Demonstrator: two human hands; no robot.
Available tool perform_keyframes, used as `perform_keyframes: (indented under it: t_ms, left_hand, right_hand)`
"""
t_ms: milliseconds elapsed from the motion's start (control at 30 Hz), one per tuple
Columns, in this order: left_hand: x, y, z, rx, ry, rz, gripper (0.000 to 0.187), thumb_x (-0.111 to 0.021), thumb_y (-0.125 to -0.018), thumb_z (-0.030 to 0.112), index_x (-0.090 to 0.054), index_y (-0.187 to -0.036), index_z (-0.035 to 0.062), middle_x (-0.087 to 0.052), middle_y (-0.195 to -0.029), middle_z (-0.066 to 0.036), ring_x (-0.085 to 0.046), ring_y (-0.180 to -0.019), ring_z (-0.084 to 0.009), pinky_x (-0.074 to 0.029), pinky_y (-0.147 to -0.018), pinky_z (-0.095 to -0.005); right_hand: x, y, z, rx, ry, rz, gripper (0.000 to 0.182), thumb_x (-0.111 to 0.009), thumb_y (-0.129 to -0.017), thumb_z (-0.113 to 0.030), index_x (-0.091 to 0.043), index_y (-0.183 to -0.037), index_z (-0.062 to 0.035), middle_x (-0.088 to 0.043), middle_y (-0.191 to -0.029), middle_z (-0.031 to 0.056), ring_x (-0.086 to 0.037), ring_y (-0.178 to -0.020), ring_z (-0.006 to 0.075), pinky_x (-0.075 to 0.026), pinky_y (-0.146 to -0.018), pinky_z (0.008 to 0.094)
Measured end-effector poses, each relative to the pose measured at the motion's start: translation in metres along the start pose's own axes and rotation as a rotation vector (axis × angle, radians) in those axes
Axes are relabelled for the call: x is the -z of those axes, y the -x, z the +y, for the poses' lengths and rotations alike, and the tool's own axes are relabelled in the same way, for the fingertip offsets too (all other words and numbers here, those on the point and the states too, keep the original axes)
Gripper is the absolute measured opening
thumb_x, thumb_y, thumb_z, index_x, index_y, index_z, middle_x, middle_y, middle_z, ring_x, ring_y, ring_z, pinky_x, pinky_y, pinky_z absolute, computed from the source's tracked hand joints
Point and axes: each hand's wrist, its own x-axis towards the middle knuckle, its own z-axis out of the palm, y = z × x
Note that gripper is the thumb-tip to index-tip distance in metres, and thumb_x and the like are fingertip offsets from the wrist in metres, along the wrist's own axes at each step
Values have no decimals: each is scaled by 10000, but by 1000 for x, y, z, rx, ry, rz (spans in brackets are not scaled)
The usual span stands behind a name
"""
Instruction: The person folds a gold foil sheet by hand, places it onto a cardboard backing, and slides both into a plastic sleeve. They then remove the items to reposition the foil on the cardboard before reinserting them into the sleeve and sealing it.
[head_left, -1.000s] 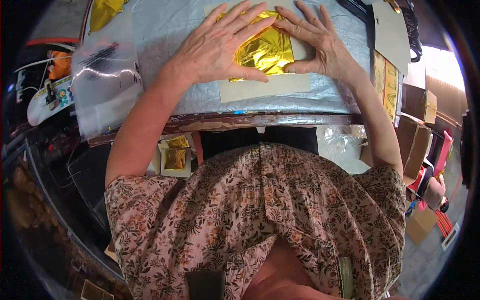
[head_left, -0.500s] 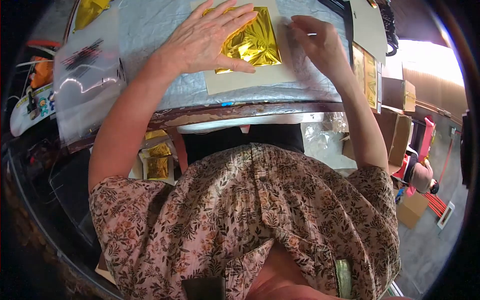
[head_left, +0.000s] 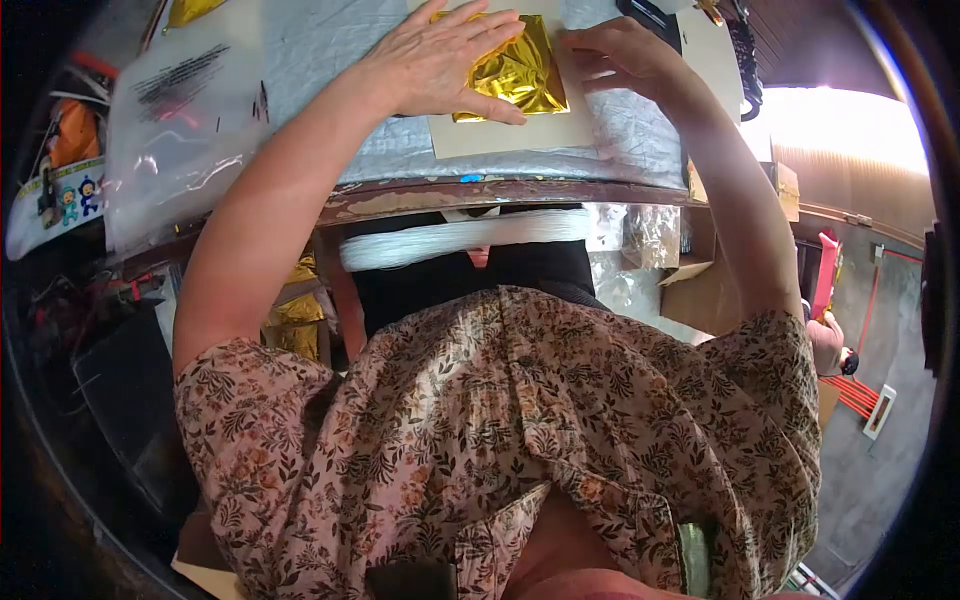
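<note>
A square of shiny, crinkled gold foil lies on a pale sheet of paper at the top of the view. My left hand rests flat over the foil's left side, fingers spread and thumb stretched along its lower edge. Just right of the foil, my right hand hovers near the paper's edge with its fingers curved toward the foil. A gap shows between its thumb and fingers, and nothing is visible in them.
A grey cloth covers the worn table, whose edge runs below my hands. Clear plastic sheeting hangs at left. A bundle of white string spans my lap. More gold foil sits below left. Another person is far right.
The view has shifted, bringing the white string into sight. My left hand stays spread on the foil, while my right hand's fingers now extend more toward it.
</note>
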Motion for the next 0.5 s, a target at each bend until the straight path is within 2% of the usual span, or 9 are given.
perform_keyframes:
  t_ms: [133,200,233,300,333,400,433,467,500]
  left_hand:
    - [0,-1,2,3,3,-3,1201,-524,-821,861,-227,-1622,17,-226,-1695,-165,-145,-1584,-328,-87,-1281,-524]
    - [-1,-1,0,11,2,-4,1201,-529,-820,858,-229,-1622,16,-228,-1695,-163,-147,-1584,-328,-92,-1280,-526]
    - [-2,-3,-1,0,12,-8,1218,-511,-815,874,-217,-1626,15,-206,-1703,-161,-126,-1589,-323,-80,-1282,-525]
    - [-9,-1,-1,-7,18,-17,1235,-492,-809,890,-205,-1630,13,-184,-1710,-158,-105,-1595,-318,-68,-1284,-524]
    - [-17,6,1,-74,-97,230,1127,-570,-835,793,-274,-1598,18,-281,-1667,-168,-207,-1557,-327,-135,-1258,-533]
    - [-33,7,0,-140,-219,461,1021,-647,-860,695,-344,-1567,23,-378,-1623,-179,-308,-1519,-336,-202,-1232,-542]
    - [-37,-3,-5,-84,-148,376,1047,-664,-828,727,-326,-1596,101,-343,-1651,-118,-282,-1537,-310,-174,-1259,-536]
    - [-39,-9,-7,-29,-81,293,1078,-681,-796,759,-308,-1625,180,-309,-1678,-57,-256,-1555,-284,-146,-1285,-530]
    - [-42,-10,-8,-29,-94,288,1078,-681,-796,759,-308,-1625,180,-309,-1678,-57,-256,-1555,-284,-146,-1285,-530]
  right_hand:
    - [5,0,12,61,30,-76,403,-660,-995,-283,-705,-1212,54,-725,-1191,143,-719,-1061,221,-599,-890,354]
    - [5,-3,25,29,-161,-157,374,-674,-999,-278,-719,-1202,33,-725,-1181,130,-717,-1050,186,-597,-880,332]
    - [5,-5,32,7,-227,-151,323,-725,-971,-220,-727,-1181,25,-736,-1140,120,-724,-1003,163,-599,-841,299]
    - [7,-14,47,10,-272,-168,290,-746,-951,-181,-734,-1154,25,-746,-1099,114,-732,-966,163,-601,-824,294]
    - [8,-21,53,16,-316,-182,260,-767,-930,-142,-740,-1127,25,-756,-1058,108,-740,-928,162,-604,-807,290]
    - [1,-20,53,49,-378,-182,218,-777,-916,-122,-751,-1078,22,-760,-997,97,-740,-864,159,-602,-772,281]
    - [-3,-17,53,81,-432,-170,177,-788,-902,-102,-761,-1028,19,-765,-935,86,-741,-799,155,-600,-738,273]
    - [-6,-15,54,89,-441,-174,177,-788,-902,-102,-761,-1028,19,-765,-935,86,-741,-799,155,-600,-738,273]
    - [-10,-13,54,108,-450,-129,151,-787,-899,-97,-767,-998,16,-762,-899,82,-731,-759,147,-591,-707,269]
